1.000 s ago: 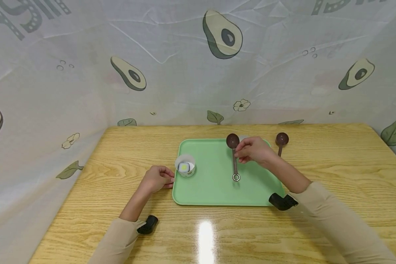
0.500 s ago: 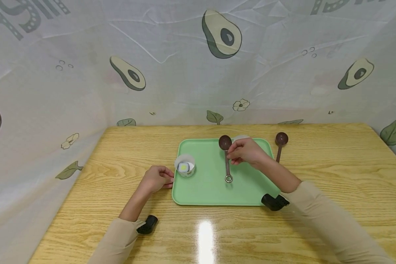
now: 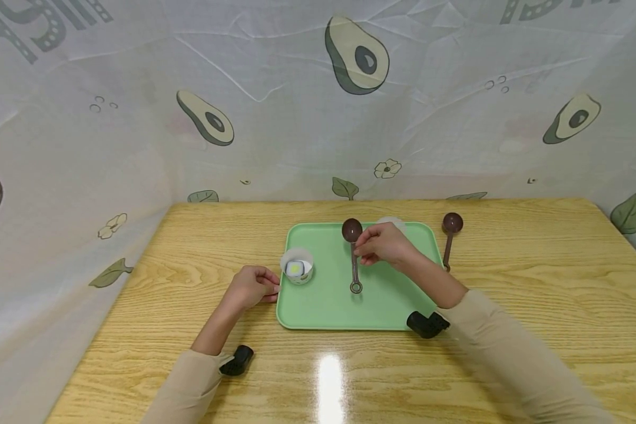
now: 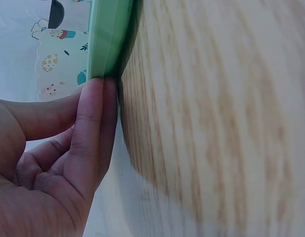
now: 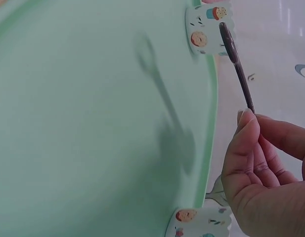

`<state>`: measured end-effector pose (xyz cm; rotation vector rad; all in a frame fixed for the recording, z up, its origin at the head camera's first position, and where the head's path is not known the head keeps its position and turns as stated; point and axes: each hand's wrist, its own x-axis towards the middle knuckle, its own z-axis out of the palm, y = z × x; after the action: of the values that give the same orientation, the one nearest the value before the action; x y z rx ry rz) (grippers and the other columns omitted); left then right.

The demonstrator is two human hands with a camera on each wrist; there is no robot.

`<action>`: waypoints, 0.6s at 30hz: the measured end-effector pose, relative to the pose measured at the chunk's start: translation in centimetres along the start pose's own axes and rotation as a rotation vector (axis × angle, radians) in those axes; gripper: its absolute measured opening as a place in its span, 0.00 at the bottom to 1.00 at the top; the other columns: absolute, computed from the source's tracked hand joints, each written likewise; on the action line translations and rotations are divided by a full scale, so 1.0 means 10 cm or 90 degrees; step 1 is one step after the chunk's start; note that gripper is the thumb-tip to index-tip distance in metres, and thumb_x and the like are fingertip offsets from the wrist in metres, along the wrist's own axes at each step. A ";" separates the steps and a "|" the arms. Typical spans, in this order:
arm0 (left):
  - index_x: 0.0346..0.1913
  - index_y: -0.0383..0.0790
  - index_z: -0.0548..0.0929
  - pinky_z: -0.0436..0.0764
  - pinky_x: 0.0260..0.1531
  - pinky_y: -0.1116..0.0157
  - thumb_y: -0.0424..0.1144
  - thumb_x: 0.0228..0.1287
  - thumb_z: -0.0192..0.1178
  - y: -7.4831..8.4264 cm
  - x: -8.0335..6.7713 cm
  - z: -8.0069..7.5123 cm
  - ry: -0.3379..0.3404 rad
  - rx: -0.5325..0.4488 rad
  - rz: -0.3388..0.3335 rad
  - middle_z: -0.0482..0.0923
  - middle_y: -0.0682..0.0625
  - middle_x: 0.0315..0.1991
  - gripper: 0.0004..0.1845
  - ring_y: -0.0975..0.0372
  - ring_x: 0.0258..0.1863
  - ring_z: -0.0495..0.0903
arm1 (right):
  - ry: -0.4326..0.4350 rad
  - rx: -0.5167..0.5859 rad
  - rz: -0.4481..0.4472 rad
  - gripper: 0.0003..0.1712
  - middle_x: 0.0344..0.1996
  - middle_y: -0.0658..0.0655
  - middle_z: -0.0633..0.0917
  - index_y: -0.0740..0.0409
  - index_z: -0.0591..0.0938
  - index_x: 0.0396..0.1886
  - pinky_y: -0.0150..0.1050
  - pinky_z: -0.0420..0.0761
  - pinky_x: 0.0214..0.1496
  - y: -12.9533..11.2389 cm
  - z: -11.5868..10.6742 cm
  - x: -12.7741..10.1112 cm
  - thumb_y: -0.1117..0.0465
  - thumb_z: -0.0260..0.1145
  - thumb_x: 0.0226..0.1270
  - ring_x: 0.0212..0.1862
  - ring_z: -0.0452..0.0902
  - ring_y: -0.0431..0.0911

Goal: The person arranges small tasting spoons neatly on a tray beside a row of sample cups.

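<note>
My right hand [image 3: 384, 244] pinches a brown measuring scoop [image 3: 355, 271] by its handle, above the green tray [image 3: 339, 312]. The scoop's round bowl points to the back of the table and its ringed end to the front. In the right wrist view the handle [image 5: 239, 71] casts a shadow on the tray. With fingertips and thumb my left hand [image 3: 254, 287] holds the tray's left edge. Beside it, a patterned paper cup [image 3: 300, 281] contains a whitish block [image 3: 295, 268] with a yellow-green mark. Another paper cup [image 3: 393, 222] is partly hidden behind my right hand.
A second brown scoop [image 3: 452, 223] lies on the wooden table [image 3: 519, 265], past the tray's right side. Behind the table hangs a pale curtain [image 3: 286, 135] printed with avocados. Each forearm carries a black wrist device.
My right hand has moved left over the tray with the scoop, uncovering more of the back cup and the second scoop. My left hand and the tray stay where they were.
</note>
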<state>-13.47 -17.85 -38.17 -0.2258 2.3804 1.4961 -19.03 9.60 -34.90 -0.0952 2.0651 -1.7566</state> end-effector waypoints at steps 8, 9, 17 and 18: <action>0.36 0.24 0.77 0.83 0.28 0.67 0.21 0.57 0.57 0.00 0.00 0.00 0.002 -0.003 -0.006 0.75 0.42 0.25 0.04 0.62 0.22 0.77 | 0.010 -0.002 0.026 0.04 0.18 0.57 0.79 0.72 0.76 0.27 0.32 0.80 0.21 0.02 0.10 0.06 0.79 0.63 0.53 0.15 0.74 0.42; 0.36 0.24 0.77 0.83 0.28 0.67 0.21 0.57 0.57 0.00 0.00 0.00 0.003 -0.003 -0.005 0.75 0.42 0.25 0.04 0.62 0.22 0.77 | 0.011 -0.002 0.028 0.04 0.18 0.57 0.79 0.72 0.76 0.27 0.32 0.80 0.20 0.03 0.11 0.07 0.79 0.63 0.52 0.15 0.74 0.42; 0.36 0.23 0.76 0.83 0.28 0.66 0.21 0.57 0.57 0.01 -0.01 -0.01 -0.001 0.000 0.001 0.74 0.42 0.25 0.04 0.62 0.22 0.77 | 0.019 -0.005 0.059 0.05 0.16 0.57 0.79 0.72 0.76 0.27 0.31 0.79 0.18 0.05 0.23 0.12 0.79 0.64 0.51 0.14 0.74 0.41; 0.36 0.23 0.76 0.83 0.28 0.66 0.21 0.57 0.57 0.01 -0.01 -0.01 -0.001 0.001 0.002 0.74 0.42 0.25 0.04 0.62 0.22 0.77 | 0.018 -0.005 0.061 0.05 0.16 0.57 0.78 0.72 0.76 0.26 0.31 0.79 0.18 0.06 0.25 0.12 0.79 0.64 0.51 0.14 0.74 0.41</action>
<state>-13.38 -17.87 -38.00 -0.2215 2.3813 1.4961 -19.14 7.04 -36.04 0.0273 2.0610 -1.7022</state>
